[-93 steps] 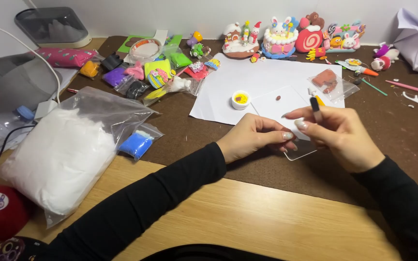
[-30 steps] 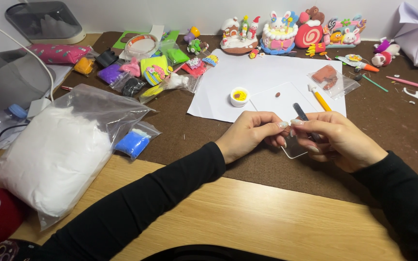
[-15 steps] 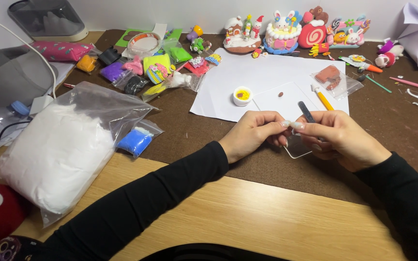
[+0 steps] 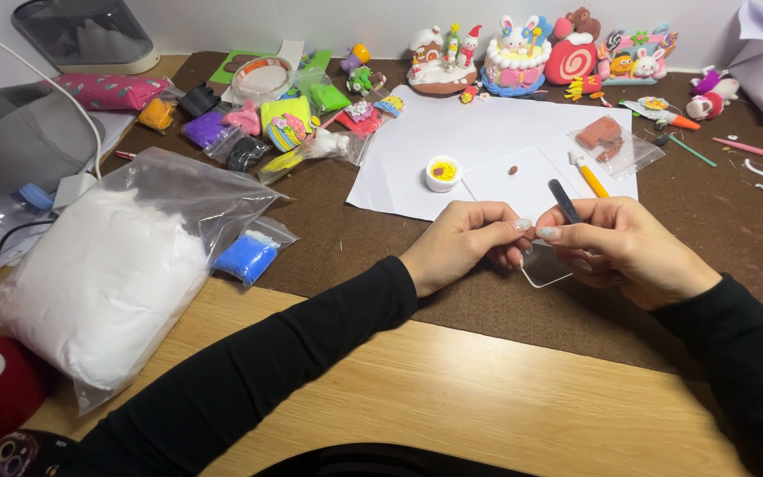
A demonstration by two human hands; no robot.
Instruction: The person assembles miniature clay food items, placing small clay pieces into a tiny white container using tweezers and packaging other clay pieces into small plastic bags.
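Two hands meet over the brown mat near the counter's front edge, the left hand [image 4: 461,247] and right hand [image 4: 629,247] pinched shut on a tiny brown clay bit [image 4: 530,234], shaping unfinished, a slim dark modelling tool [image 4: 564,200] tucked in the right.

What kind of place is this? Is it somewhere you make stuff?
It looks like a craft desk for modelling clay, probably at home. Small bags of coloured clay lie on the brown mat, finished clay cake figures stand at the back, and a big bag of white clay sits to the left.
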